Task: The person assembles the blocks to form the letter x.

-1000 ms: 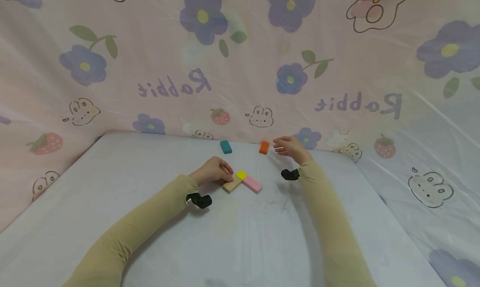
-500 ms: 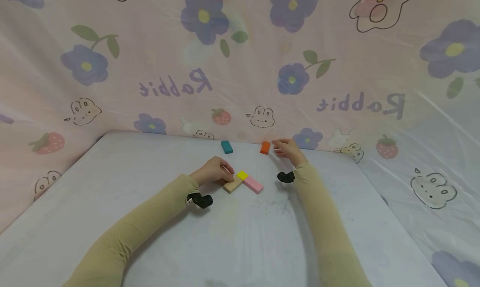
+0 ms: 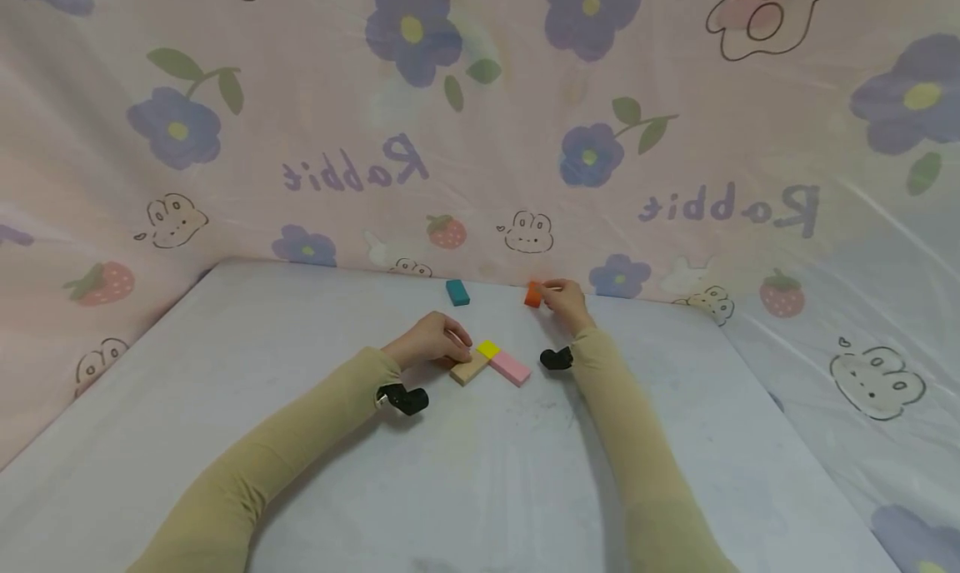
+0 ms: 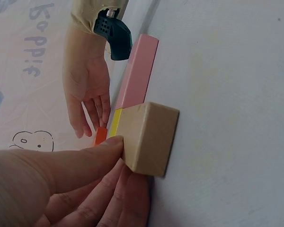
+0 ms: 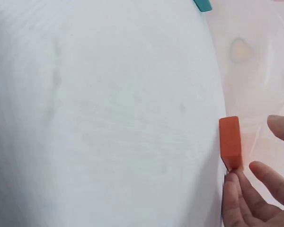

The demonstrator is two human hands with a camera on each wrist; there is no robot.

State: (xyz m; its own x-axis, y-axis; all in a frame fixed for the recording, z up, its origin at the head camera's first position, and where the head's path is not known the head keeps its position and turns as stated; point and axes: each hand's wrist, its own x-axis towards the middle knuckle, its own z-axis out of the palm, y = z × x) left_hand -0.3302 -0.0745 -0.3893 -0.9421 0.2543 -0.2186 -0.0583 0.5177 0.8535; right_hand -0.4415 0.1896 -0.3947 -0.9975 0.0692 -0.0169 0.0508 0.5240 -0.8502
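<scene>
My left hand (image 3: 429, 340) pinches a plain wooden block (image 4: 151, 139) between thumb and fingers as the block lies flat on the table. A yellow block (image 3: 488, 350) sits at its far end, with a pink block (image 3: 510, 367) running off to the right of the yellow one. Toward the back of the table my right hand (image 3: 567, 302) is at an orange block (image 5: 230, 142). In the right wrist view its fingertips are right at the block's near end, while the thumb stands apart from it.
A teal block (image 3: 457, 292) lies near the back edge, left of the orange block. A patterned curtain (image 3: 480, 140) hangs right behind the table (image 3: 465, 481). Each wrist carries a small black camera (image 3: 557, 359).
My right hand has moved left, from beside the orange block until its fingertips are at it. The left hand stays on the wooden block, and the other blocks keep their places.
</scene>
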